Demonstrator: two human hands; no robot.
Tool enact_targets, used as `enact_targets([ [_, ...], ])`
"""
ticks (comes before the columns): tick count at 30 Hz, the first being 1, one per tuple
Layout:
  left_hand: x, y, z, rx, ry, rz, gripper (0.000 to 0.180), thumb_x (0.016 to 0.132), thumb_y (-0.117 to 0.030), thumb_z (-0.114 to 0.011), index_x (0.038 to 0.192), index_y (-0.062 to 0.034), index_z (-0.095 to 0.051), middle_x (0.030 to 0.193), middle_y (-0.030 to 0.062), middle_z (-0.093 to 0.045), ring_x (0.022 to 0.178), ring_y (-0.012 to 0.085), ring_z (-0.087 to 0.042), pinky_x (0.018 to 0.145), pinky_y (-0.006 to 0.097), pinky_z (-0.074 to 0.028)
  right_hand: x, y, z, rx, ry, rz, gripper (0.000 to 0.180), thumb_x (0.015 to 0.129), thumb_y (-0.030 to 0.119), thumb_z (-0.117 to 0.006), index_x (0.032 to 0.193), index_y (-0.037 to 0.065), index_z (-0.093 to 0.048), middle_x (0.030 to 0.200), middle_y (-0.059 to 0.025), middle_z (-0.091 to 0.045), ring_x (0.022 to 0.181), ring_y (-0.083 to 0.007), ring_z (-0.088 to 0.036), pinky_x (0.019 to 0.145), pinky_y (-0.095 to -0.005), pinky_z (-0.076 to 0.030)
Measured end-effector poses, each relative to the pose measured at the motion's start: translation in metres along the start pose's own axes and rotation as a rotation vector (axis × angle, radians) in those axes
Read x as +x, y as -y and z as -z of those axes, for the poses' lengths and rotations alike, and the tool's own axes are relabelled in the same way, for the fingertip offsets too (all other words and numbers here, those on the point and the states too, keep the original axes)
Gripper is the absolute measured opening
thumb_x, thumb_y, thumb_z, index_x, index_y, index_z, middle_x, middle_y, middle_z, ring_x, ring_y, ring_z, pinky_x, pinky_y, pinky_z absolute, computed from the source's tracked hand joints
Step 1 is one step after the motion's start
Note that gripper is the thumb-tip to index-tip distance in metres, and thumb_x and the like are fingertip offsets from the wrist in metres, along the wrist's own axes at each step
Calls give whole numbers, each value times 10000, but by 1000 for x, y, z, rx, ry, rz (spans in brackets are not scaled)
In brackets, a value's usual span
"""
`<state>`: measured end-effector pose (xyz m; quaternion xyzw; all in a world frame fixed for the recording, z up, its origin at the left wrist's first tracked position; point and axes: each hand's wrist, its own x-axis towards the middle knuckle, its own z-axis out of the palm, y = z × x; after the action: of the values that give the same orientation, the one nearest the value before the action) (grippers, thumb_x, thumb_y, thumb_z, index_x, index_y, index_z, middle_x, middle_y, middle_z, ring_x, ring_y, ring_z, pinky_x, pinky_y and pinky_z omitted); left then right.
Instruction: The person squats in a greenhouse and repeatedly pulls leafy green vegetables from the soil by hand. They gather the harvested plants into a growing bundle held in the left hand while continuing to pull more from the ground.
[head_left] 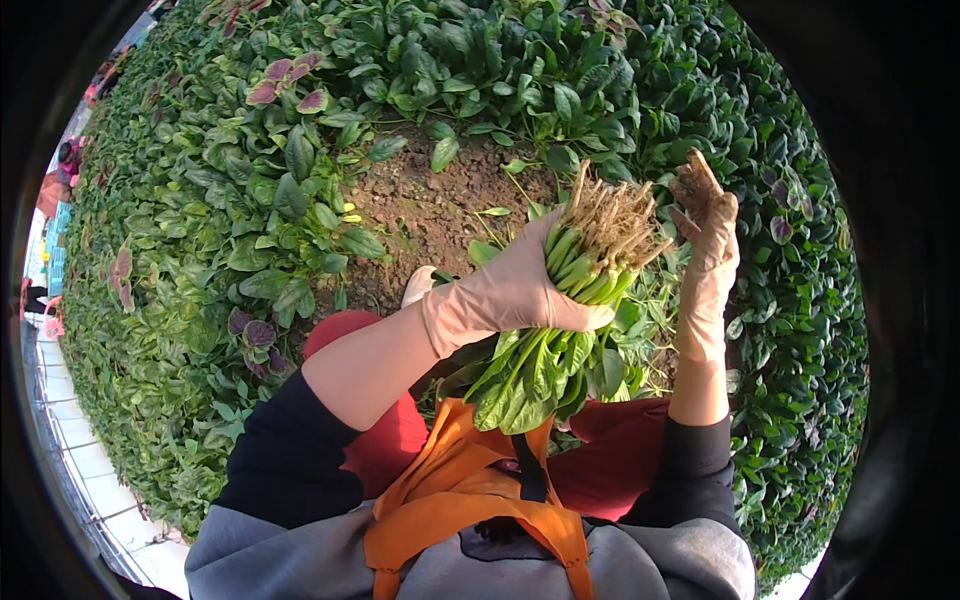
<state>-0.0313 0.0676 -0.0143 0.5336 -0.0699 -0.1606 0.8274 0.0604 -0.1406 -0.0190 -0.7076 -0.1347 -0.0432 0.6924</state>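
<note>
A thick bunch of leafy greens that look like spinach [585, 268] is in my left hand [512, 285], which wears a pale glove. My fingers and thumb wrap around the stems. The bunch is turned with its pale brown roots [615, 218] up and away from me, while its leaves hang toward my lap. Just right of the roots, my right hand [708, 230] is raised with fingers stretched out and nothing visible in it. Its pale glove is caked with soil at the fingertips. A small gap separates it from the roots.
Dense green plants [180, 260] surround me, with some purple-leaved plants [283, 82] among them. Bare brown soil [430, 200] lies in front of me. My orange apron [470, 515] and red-trousered knees are close below my hands. A pale tiled path [100, 470] runs along the far left.
</note>
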Motion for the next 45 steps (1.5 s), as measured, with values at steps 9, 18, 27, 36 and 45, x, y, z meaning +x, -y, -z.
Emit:
enact_targets([
  [9, -20, 53, -28, 150, 269, 52, 733, 691, -134, -812, 1308, -36, -429, 1091, 86, -660, 967, 166, -634, 901, 317, -496, -5, -240, -5, -733, 728, -400, 437, 914, 328, -601, 1263, 65, -618, 1208, -176, -645, 1066, -335, -631, 969, -365, -470],
  [18, 4, 29, 17, 327, 12, 113, 771, 669, -227, -823, 1305, -30, -435, 1070, 142, -661, 1015, 317, -662, 903, 378, -512, 84, -415, -96, -551, 362, -448, 501, 855, 160, -672, 1341, 189, -557, 1399, -195, -489, 1199, -326, -553, 1018, -363, -435],
  [27, 15, 25, 34, 330, -67, 182, 668, 703, -192, -824, 1251, -45, -473, 1054, 112, -662, 960, 270, -655, 850, 352, -520, 116, -438, -134, -440, -61, -511, 340, 910, 264, -635, 1149, 23, -654, 1191, -168, -656, 1136, -357, -586, 994, -386, -438],
  [36, -5, 28, 13, 145, -77, 337, 754, 675, -67, -840, 1314, 2, -444, 1179, 42, -631, 1047, 91, -580, 975, 262, -440, 77, -281, -57, -387, -72, -674, 356, 953, 376, -614, 925, 29, -693, 654, -23, -631, 587, -112, -556, 594, -249, -444],
  [45, -18, -2, 6, 182, 1, 249, 818, 647, -19, -839, 1364, -56, -446, 1209, 40, -623, 1098, 144, -591, 1013, 318, -445, 47, -41, 59, 159, 366, -601, 366, 993, 409, -536, 854, 85, -637, 730, 3, -617, 588, -107, -553, 526, -258, -453],
])
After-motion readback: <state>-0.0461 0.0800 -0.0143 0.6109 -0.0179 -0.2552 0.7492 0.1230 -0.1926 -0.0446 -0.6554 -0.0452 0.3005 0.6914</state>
